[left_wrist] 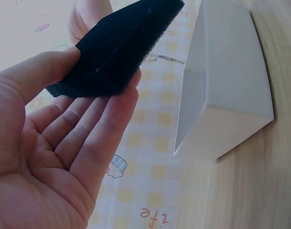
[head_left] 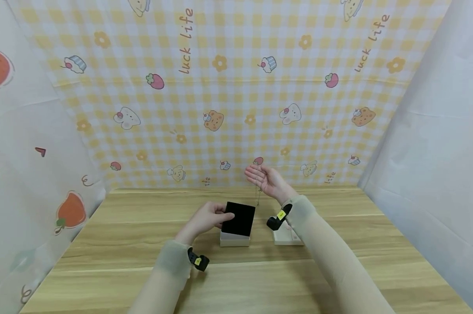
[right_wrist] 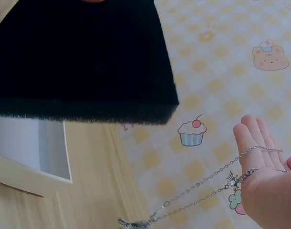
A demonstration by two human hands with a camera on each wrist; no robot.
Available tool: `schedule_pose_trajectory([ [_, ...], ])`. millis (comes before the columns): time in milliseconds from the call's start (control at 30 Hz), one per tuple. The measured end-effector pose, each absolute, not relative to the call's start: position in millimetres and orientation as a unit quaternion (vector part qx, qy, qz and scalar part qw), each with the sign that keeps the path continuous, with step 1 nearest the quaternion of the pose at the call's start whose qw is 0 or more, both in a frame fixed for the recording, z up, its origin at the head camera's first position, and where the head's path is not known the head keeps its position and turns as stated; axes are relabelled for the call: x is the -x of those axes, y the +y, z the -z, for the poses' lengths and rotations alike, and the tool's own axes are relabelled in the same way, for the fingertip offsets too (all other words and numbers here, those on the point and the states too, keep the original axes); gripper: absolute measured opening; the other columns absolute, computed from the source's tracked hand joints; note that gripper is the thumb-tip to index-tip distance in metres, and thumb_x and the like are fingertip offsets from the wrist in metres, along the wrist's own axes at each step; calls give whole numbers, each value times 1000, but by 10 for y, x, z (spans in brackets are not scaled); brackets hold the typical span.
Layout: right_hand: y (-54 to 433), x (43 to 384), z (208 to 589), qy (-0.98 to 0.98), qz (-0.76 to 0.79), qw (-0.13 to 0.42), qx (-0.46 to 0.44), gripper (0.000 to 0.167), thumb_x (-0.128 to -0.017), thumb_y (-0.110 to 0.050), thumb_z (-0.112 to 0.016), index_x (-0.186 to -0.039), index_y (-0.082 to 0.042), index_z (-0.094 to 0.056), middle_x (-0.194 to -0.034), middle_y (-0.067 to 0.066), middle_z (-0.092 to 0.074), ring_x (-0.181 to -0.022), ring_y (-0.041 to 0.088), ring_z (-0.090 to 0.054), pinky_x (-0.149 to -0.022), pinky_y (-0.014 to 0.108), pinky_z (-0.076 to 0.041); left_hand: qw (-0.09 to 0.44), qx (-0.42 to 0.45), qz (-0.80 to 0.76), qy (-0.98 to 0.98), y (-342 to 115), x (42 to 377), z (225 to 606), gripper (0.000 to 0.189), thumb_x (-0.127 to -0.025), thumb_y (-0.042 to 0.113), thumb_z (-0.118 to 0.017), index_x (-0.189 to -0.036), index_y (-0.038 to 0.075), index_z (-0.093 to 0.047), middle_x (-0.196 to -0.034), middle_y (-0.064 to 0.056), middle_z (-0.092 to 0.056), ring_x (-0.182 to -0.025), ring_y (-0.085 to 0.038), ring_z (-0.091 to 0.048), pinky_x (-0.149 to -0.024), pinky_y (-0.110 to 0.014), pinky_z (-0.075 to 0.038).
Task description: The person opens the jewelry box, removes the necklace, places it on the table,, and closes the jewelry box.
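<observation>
My left hand point(head_left: 209, 216) pinches a square black foam pad point(head_left: 239, 219) between thumb and fingers, holding it tilted above an open white box point(head_left: 235, 240). In the left wrist view the pad point(left_wrist: 112, 52) shows its thickness, and the box point(left_wrist: 231, 62) stands beside it with its hollow inside showing. My right hand point(head_left: 270, 181) is raised to the right of the pad, its fingers straight. A silver chain necklace point(right_wrist: 195, 185) lies draped across those fingers and hangs down in a loop. Small silver ornaments point(right_wrist: 136, 223) dangle at the loop's low end.
A flat white box lid point(head_left: 288, 239) lies on the wooden table point(head_left: 142, 261) under my right wrist, partly hidden by it. Behind the table hangs a yellow checked cloth point(head_left: 236, 100), with white cloths point(head_left: 428, 131) at both sides.
</observation>
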State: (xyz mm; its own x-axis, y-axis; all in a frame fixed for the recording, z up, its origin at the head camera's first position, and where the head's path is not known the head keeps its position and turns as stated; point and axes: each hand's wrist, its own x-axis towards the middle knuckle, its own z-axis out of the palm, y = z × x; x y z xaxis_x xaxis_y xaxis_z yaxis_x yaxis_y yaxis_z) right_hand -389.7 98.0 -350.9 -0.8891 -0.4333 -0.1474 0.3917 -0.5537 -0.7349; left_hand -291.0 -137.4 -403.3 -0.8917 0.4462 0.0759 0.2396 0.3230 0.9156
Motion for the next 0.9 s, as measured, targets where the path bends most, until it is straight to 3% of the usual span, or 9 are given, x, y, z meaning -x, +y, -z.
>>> schedule_pose_trajectory([
  [333,915,4002,3574,429,869,243,41,51,-109,-24,-20,-153,1,-17,-155,21,-26,-140,30,-30,-109,35,-34,91,-207,-549,805,-1386,2908,4040,26,-94,25,-65,-90,0,-69,-81,-7,-72,-75,-20,-68,-68,-35,-58],
  [600,837,4040,3542,447,860,240,50,51,-109,-24,-22,-153,1,-16,-155,21,-25,-141,30,-28,-113,37,-26,87,-196,-547,809,-1398,2910,4026,25,-93,25,-65,-93,0,-70,-82,-6,-72,-75,-19,-68,-68,-34,-58],
  [900,825,4065,3526,452,861,230,25,51,-108,-22,-23,-153,1,-16,-154,22,-28,-139,31,-32,-110,38,-32,84,-194,-547,810,-1402,2918,4019,24,-93,22,-65,-90,-1,-69,-81,-8,-72,-74,-19,-68,-67,-35,-58],
])
